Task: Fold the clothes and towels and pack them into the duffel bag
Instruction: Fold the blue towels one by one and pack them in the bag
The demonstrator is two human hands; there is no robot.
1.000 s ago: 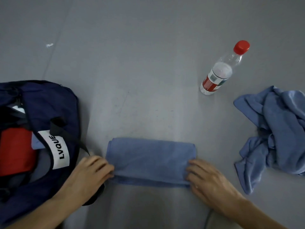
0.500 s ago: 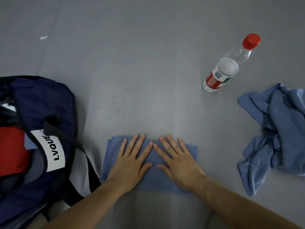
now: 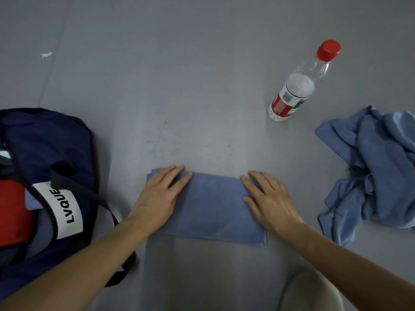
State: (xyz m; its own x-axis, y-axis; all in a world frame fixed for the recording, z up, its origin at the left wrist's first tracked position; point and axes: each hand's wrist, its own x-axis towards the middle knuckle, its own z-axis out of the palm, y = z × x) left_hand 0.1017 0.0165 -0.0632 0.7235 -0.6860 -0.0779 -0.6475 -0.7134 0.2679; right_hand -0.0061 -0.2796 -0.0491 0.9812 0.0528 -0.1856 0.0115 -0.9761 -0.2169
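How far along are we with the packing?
Done: a red item already lies inside the open duffel bag. In hand: left hand and right hand press flat on the folded blue towel, not yet packed. Left: the crumpled blue cloth on the right is unfolded.

Single head-worn view, steeply down and forward, close above the grey floor before the person.

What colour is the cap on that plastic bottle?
Red. The bottle cap tops the clear plastic bottle, seen in the head view.
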